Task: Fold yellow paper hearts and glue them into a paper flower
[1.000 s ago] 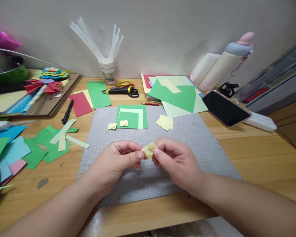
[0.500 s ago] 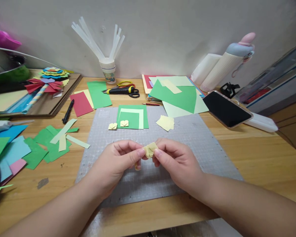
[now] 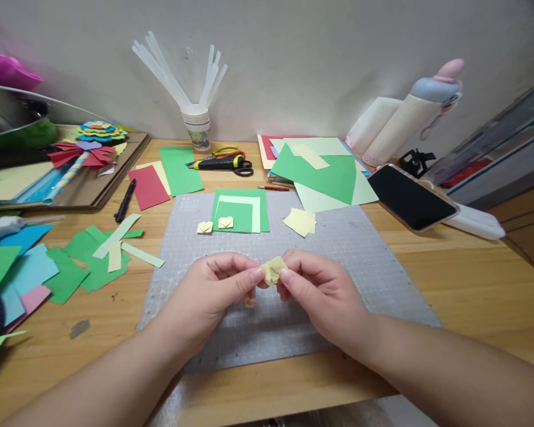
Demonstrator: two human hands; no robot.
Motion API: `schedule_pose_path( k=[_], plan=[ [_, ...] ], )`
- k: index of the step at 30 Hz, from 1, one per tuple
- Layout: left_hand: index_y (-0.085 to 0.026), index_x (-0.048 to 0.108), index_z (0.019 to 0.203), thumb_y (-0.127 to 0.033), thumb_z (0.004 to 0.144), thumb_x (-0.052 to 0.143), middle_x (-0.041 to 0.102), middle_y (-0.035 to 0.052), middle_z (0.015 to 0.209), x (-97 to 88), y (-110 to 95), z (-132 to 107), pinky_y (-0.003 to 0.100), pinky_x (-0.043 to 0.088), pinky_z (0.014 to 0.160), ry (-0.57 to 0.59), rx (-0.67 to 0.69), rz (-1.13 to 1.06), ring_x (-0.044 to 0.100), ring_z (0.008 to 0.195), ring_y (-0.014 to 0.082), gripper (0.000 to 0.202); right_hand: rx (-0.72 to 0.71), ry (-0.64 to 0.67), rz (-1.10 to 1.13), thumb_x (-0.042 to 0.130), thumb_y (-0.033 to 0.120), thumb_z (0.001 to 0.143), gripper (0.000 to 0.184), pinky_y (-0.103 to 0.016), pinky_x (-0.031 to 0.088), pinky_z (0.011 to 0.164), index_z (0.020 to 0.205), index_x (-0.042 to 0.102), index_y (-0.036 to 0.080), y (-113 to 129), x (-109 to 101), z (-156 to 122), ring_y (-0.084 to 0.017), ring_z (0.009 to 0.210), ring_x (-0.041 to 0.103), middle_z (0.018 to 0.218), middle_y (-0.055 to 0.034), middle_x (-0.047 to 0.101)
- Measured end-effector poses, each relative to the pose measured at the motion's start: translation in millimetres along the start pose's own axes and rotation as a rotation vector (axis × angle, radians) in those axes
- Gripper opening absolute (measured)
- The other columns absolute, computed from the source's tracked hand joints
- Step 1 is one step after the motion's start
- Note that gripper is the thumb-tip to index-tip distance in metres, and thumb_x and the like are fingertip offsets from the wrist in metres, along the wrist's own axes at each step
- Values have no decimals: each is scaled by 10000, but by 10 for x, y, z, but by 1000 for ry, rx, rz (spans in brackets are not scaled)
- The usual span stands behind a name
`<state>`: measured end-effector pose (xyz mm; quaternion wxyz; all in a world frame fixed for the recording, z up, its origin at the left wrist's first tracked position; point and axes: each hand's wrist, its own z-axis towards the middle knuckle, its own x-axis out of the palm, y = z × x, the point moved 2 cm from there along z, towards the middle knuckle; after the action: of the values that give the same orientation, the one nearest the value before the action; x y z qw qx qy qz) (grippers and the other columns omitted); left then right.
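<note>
Both of my hands pinch a small folded piece of pale yellow paper (image 3: 272,270) above the grey cutting mat (image 3: 360,255). My left hand (image 3: 213,293) grips its left side with thumb and forefinger, and my right hand (image 3: 320,290) grips its right side. Farther back on the mat lie two small folded yellow hearts (image 3: 213,225), one on green paper squares (image 3: 244,207), and a loose stack of yellow paper squares (image 3: 299,221).
Green, blue and pink paper scraps (image 3: 48,267) lie at the left. Scissors and a utility knife (image 3: 225,163) sit behind the mat, near a cup of plastic strips (image 3: 196,127). A phone (image 3: 412,197), a bottle (image 3: 409,118) and stacked coloured sheets (image 3: 324,172) are at the right.
The yellow paper has been squeezed a little tighter between my fingers; my hands stay in nearly the same place.
</note>
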<state>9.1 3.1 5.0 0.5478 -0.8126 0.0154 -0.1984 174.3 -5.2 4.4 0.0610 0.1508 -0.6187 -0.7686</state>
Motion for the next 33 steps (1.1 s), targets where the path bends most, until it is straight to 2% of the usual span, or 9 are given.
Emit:
schedule_pose_path(
  k=[6,11,15,19,26,33],
  plan=[
    [-175,670,632,-321,734,752,576,-49,544,-3,-24,-6,185,389,559,-24,30,66,484,544,70,196,26,20,-4,497,267,909,218,-256,395,596,727,585,184,11,5,3,-115,613,481,642,14,531],
    [-159,605,570,-280,672,754,569,-37,525,9,-79,-17,202,384,535,-77,44,208,484,528,85,217,61,118,-16,502,273,870,264,-269,369,578,622,468,192,39,22,2,-122,601,460,623,9,504],
    [-157,593,585,-249,643,734,564,-34,534,45,-103,-41,197,346,490,-73,59,314,456,515,84,178,95,197,-18,497,304,859,261,-276,369,580,626,467,191,41,41,4,-129,608,456,626,3,494],
    [-159,599,598,-234,650,717,566,-29,568,64,-101,-58,207,355,510,-73,87,398,466,539,91,149,128,189,-58,513,295,850,276,-262,348,553,602,456,190,29,59,14,-112,570,412,588,19,454],
    [-173,587,725,-372,807,627,514,-44,597,48,-37,-20,219,348,569,44,25,214,440,569,94,219,181,88,65,514,301,858,264,-250,384,559,620,504,186,-8,28,34,-110,578,471,594,19,495],
    [-185,509,613,-342,868,538,463,-40,578,65,-63,-37,229,301,550,138,107,407,395,573,109,301,229,92,201,553,317,855,263,-233,405,541,633,540,178,-44,30,42,-98,560,493,590,22,516]
  ],
)
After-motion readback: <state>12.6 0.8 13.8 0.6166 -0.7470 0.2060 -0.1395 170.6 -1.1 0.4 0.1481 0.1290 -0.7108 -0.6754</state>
